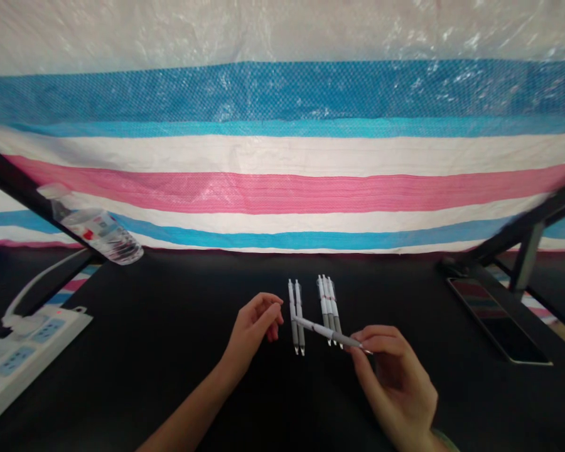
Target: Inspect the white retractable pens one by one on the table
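Observation:
My right hand (395, 380) pinches the grey end of a white and grey pen (327, 331), which slants up to the left above the table. Two similar pens (296, 317) lie side by side just right of my left hand (257, 326). That hand hovers with its fingers curled and thumb close to the index finger; whether anything is between them is too small to tell. A bundle of three pens (328, 304) lies farther right, partly behind the held pen.
A white power strip (32, 358) with a plugged-in cable sits at the left. A clear plastic bottle (103, 235) stands at the back left, and a phone (499, 323) lies at the right. A striped sheet (282, 194) hangs behind the black table (169, 320).

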A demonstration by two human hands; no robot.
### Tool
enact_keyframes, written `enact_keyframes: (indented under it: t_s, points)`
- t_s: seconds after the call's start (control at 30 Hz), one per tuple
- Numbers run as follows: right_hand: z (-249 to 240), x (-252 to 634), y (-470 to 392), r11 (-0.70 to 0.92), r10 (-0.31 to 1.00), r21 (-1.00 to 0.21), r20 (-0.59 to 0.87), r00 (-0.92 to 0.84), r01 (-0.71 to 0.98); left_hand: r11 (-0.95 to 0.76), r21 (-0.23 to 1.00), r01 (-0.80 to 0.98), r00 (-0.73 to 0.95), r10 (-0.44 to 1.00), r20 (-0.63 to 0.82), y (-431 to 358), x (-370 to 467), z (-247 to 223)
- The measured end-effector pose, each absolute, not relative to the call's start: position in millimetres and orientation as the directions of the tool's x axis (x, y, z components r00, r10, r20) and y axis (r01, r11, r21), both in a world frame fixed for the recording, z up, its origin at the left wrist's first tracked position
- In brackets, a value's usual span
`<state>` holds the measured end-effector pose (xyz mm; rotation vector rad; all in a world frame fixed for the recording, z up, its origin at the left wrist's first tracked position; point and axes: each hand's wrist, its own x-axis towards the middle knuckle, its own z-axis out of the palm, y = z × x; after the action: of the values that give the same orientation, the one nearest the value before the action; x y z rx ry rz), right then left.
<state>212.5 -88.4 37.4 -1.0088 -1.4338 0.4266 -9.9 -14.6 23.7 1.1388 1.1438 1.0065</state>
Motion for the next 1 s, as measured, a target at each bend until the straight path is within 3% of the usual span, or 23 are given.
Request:
enact_keyframes:
  t_s: [0.1,0.23,0.4,0.5,0.57,0.63,0.83,1.0]
  points:
    - [34.8,205.1,-88.6,0.408,0.876,-0.909,0.416,0.245,0.087,0.273,0.942,-0.197,0.209,0.95,-0.232,-15.4,-7.6,20.4]
    - [21.5,196.3,-91.1,0.259,0.96,-0.961,0.245,0.132,-0.099,0.239,0.955,-0.177,0.291,0.939,-0.181,-18.8,-5.0,18.5]
    - [7.4,183.0,-103.3,0.097,0.971,-0.946,0.159,-0.18,-0.309,0.158,0.976,-0.152,0.26,0.959,-0.115,-21.3,-5.7,21.5]
    - [3.8,177.8,-108.1,-0.302,0.868,-0.843,-0.049,-0.494,-0.446,0.121,0.986,-0.112,0.244,0.966,-0.091,-20.9,-8.2,23.3]
    - [-1.0,176.7,-109.9,-0.585,0.695,-0.7,-0.173,-0.698,-0.41,0.127,0.987,-0.098,0.25,0.963,-0.1,-20.6,-8.8,22.7]
    - [-8.5,176.7,-111.8,-0.715,0.569,-0.607,-0.218,-0.793,-0.347,0.151,0.982,-0.117,0.266,0.957,-0.116,-21.3,-7.6,20.8]
    - [-25.4,176.9,-116.3,-0.709,0.537,-0.668,-0.305,-0.786,-0.225,0.198,0.968,-0.152,0.323,0.936,-0.141,-27.8,-1.4,17.6]
    - [-16.5,176.9,-111.9,-0.737,0.549,-0.644,-0.397,-0.735,-0.204,0.218,0.963,-0.156,0.188,0.964,-0.188,-31.8,-0.8,14.9]
